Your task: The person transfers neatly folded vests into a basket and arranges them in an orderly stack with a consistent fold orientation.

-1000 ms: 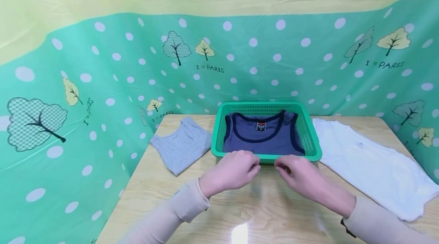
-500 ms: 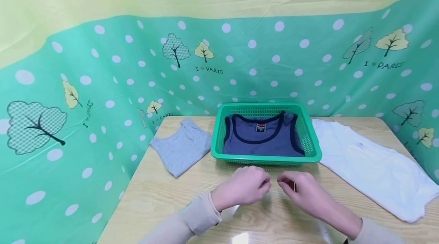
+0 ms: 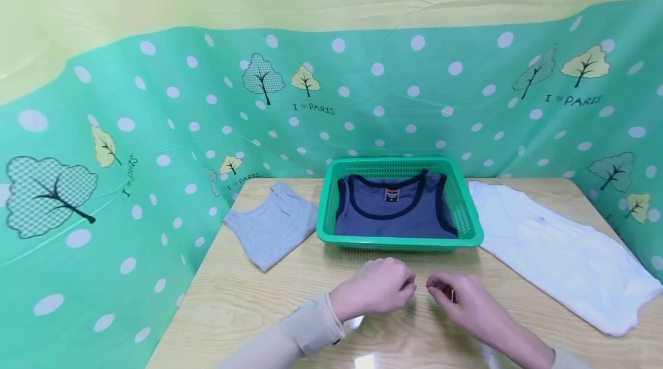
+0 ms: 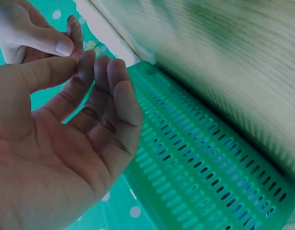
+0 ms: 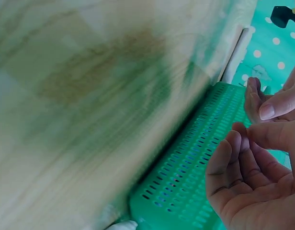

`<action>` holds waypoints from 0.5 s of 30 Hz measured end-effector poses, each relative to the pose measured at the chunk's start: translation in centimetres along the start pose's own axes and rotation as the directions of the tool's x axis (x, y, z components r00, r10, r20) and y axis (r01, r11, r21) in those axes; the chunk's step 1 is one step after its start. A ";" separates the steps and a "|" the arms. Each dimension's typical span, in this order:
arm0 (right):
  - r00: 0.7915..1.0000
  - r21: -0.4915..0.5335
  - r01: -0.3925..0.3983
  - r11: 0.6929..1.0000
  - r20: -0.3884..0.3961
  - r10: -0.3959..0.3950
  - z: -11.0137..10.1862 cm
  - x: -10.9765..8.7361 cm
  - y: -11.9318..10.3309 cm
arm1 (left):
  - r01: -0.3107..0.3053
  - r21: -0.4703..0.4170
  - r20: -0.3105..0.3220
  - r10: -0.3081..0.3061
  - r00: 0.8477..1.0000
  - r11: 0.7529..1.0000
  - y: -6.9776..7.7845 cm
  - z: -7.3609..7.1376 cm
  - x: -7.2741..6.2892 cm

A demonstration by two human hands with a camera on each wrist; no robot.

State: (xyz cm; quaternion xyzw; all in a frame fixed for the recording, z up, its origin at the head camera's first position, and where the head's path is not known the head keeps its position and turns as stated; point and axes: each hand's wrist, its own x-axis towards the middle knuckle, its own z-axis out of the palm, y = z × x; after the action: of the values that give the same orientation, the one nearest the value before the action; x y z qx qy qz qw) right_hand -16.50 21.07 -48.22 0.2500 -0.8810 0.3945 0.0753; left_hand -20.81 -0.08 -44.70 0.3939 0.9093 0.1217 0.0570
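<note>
A green plastic basket stands at the back of the table with a folded dark blue tank top lying in it, label showing at the neck. In front of the basket and apart from it, my left hand hovers with loosely bent fingers and holds nothing. Close by on its right, my right hand has the same loose bend, also holding nothing. Both wrist views show the bare palms, with the thumb near the index fingertip, and the basket's slotted side beyond.
Left of the basket lies a folded grey tank top. A white shirt is spread on the right side of the wooden table. A green and yellow patterned cloth hangs behind and at the sides.
Both hands have drawn back from the basket's front rim toward the person and slightly right. One second ago they were at the rim. Basket and clothes stay in place.
</note>
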 end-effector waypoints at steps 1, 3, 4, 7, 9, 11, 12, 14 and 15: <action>1.000 0.005 -0.003 1.000 -0.003 0.003 0.0 -0.2 0.1 | 0.002 0.001 0.004 -0.002 1.000 1.000 0.1 0.1 0.0; 1.000 0.012 -0.021 1.000 -0.001 0.021 0.0 -0.4 0.2 | 0.004 0.004 0.007 -0.004 1.000 1.000 0.2 0.3 0.2; 0.999 0.015 -0.034 0.999 0.005 0.034 0.0 -0.5 0.3 | 0.003 0.009 0.006 -0.003 1.000 1.000 0.3 0.4 0.2; 0.997 0.021 -0.077 0.997 0.032 0.076 -0.3 -0.8 0.5 | 0.004 0.005 0.001 -0.004 1.000 1.000 0.5 0.7 0.6; 0.995 0.016 -0.093 0.996 0.044 0.092 -0.4 -0.9 0.7 | 0.005 0.005 0.001 -0.005 1.000 1.000 0.7 0.9 0.8; 0.995 0.005 -0.094 0.996 0.038 0.094 -0.6 -1.1 0.9 | 0.009 0.005 0.004 -0.009 1.000 1.000 0.8 1.1 1.0; 0.995 -0.003 -0.094 0.996 0.031 0.094 -0.6 -1.1 0.9 | 0.013 0.009 0.008 -0.013 1.000 1.000 0.9 1.2 1.1; 0.995 -0.027 -0.098 0.995 0.020 0.098 -0.8 -1.2 1.1 | 0.021 0.015 0.013 -0.021 1.000 1.000 1.1 1.4 1.2; 0.994 -0.038 -0.103 0.994 0.017 0.104 -0.8 -1.2 1.1 | 0.021 0.020 0.014 -0.022 1.000 1.000 1.2 1.6 1.3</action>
State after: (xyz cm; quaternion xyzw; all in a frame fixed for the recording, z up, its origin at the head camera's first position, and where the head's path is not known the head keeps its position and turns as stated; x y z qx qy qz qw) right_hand -16.05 22.76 -48.80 0.2063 -0.9006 0.3790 0.0512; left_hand -20.56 1.96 -45.88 0.3855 0.9142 0.1094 0.0608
